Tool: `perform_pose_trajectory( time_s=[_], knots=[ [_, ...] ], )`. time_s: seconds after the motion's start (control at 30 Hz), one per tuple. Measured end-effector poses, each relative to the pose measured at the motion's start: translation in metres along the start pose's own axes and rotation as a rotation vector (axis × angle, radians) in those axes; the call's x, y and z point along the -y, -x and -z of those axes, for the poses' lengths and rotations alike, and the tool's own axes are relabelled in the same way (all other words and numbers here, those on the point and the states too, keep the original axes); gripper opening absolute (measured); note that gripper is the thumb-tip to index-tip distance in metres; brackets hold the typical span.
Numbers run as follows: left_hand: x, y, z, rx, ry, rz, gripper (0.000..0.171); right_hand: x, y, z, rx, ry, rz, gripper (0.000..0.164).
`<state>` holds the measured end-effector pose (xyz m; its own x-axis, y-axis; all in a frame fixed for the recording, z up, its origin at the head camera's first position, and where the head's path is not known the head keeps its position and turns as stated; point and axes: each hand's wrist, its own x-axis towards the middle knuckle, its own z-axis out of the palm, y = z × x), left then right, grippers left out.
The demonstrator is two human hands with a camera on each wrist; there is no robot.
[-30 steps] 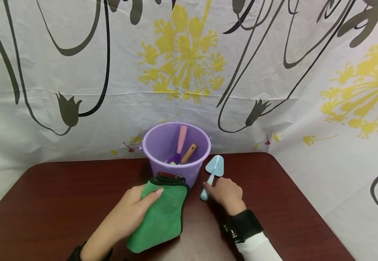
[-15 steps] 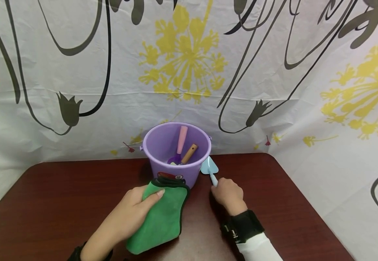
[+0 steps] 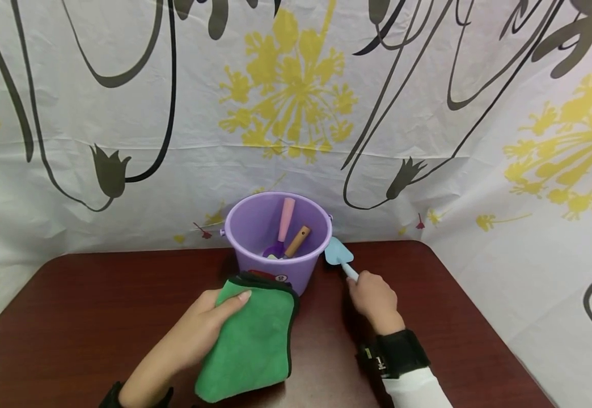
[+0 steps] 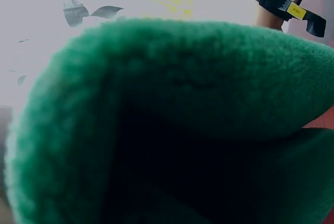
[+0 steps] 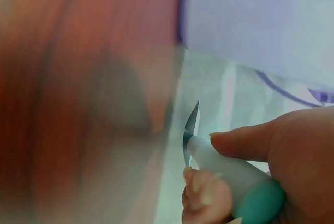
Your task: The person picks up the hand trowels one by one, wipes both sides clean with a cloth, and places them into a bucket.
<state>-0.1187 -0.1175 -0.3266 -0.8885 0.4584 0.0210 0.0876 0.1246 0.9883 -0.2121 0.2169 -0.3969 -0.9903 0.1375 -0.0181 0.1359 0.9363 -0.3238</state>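
Note:
My left hand [image 3: 211, 320] grips a folded green cloth [image 3: 255, 340] with dark edging, thumb on top, in front of the bucket. The cloth fills most of the left wrist view and hides the fingers there. In my right hand [image 3: 375, 297] is a light blue toy trowel [image 3: 339, 252], gripped by its handle, with the blade pointing away beside the bucket. The right wrist view shows thumb and fingers curled round the trowel's pale handle [image 5: 224, 172]. A purple bucket [image 3: 245, 266] stands upright at the back; inside lean a pink handle [image 3: 286, 218] and a wooden handle [image 3: 297, 241].
The dark red-brown table [image 3: 97, 306] ends at the back against a white patterned cloth backdrop [image 3: 189, 124]. The backdrop also runs along the right side. Bare tabletop lies to the left and right of the hands.
My right hand has closed round the trowel's handle and moved slightly right. The trowel has turned, its handle now slanting toward the right hand. The left hand with the cloth barely shifts.

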Motion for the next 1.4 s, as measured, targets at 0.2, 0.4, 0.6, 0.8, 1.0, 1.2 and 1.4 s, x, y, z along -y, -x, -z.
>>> perform_pose_trajectory(
  time_s=[0.2,0.4,0.6,0.8,1.0,1.2,1.4],
  knots=[
    [-0.003,0.003,0.0,0.048,0.107,-0.028,0.046,-0.005,0.01,0.019,-0.103,-0.024,0.041,0.036],
    [-0.006,0.004,0.001,0.065,0.109,-0.048,0.047,-0.004,0.024,0.047,-0.114,-0.106,0.101,0.032],
    [-0.006,0.004,0.001,0.044,0.107,-0.033,0.048,-0.003,0.033,0.07,-0.149,-0.212,0.172,0.029],
    [-0.006,0.004,0.001,0.002,0.11,-0.008,0.049,0.004,0.041,0.079,-0.238,-0.297,0.229,0.034],
    [-0.005,0.003,0.002,-0.065,0.136,-0.011,0.049,0.018,0.056,0.086,-0.283,-0.368,0.322,0.031],
    [-0.004,0.004,0.003,-0.074,0.2,-0.014,0.046,0.034,0.067,0.085,-0.282,-0.427,0.395,0.019],
    [-0.007,0.005,0.004,-0.046,0.239,0.01,0.045,0.048,0.076,0.079,-0.238,-0.523,0.427,0.012]
  ],
)
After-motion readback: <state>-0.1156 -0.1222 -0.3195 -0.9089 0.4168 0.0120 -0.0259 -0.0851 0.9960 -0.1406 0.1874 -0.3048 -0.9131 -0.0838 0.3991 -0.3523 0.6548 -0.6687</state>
